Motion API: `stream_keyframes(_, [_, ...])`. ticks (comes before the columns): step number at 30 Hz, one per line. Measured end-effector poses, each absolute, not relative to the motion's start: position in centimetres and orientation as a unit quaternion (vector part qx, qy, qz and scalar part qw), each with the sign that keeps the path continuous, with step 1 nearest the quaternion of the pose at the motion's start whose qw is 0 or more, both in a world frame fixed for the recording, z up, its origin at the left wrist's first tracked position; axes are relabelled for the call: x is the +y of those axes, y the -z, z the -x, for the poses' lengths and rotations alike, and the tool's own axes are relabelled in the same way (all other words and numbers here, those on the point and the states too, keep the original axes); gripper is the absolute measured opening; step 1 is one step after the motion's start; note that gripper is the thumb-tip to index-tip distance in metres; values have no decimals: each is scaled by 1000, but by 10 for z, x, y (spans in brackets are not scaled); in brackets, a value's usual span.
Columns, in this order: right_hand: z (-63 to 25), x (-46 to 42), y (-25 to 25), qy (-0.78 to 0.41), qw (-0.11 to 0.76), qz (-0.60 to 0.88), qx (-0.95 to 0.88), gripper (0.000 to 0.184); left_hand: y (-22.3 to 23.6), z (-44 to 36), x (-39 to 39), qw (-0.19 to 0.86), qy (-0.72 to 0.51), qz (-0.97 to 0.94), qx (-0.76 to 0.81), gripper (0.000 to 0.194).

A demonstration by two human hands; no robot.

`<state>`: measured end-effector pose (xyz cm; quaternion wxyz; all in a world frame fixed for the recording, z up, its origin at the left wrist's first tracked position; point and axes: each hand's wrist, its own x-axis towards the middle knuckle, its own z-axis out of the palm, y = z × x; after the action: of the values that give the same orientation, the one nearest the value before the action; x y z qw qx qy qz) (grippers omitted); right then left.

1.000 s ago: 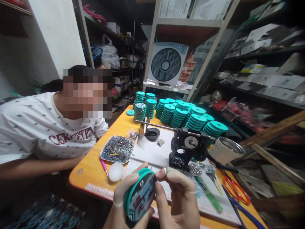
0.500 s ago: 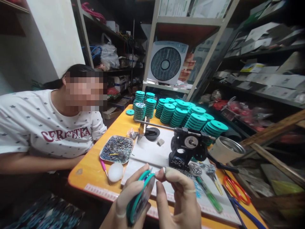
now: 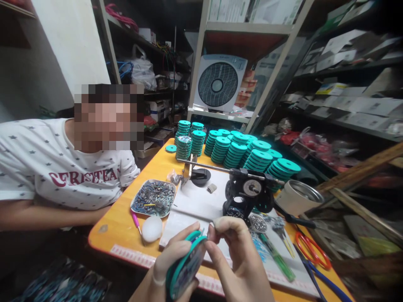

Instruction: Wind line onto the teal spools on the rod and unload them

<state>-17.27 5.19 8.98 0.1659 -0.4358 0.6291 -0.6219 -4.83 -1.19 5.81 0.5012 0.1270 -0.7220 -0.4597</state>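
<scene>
A teal spool (image 3: 185,268) with a printed disc on its side is gripped on edge in my left hand (image 3: 171,260), thumb over the near rim. My right hand (image 3: 239,260) is at the spool's upper right rim, thumb and index finger pinched together. Whatever lies between those fingertips is too small to make out. Finger covers are on some fingers. Beyond my hands stands a black winding device (image 3: 245,193) with a long metal rod (image 3: 208,165), on a white board (image 3: 195,201).
Several stacks of teal spools (image 3: 239,151) line the table's back. At left are a tray of small metal parts (image 3: 153,197), a white dome (image 3: 152,228) and a pink-handled tool (image 3: 136,220). Orange-handled scissors (image 3: 311,249), a green tool (image 3: 280,260) and a can (image 3: 297,197) lie right. A person (image 3: 63,167) sits left.
My right thumb has come up to meet the index finger at the spool's rim. The spool has shifted slightly down and left. The person's head has turned a little.
</scene>
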Motion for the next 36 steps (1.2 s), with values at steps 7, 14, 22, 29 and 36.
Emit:
stream_keyframes(7, [158,46,-74,636,80,397,657,11,-63,42,-14,476,474,-158,-724,58])
stream_keyframes(14, [151,40,-67,630,-103,443,630,22,-73,42,-13,454,501,-207,-707,74])
stream_keyframes(22, [155,39,-76,636,-101,438,627,26,-75,44,-13,463,557,-245,-644,64])
stream_keyframes(29, [153,33,-73,623,-145,464,613,38,-68,51,-9,508,526,-244,-637,51])
stream_keyframes(36, [156,32,-74,597,-161,490,614,37,-52,61,-10,554,483,-207,-646,41])
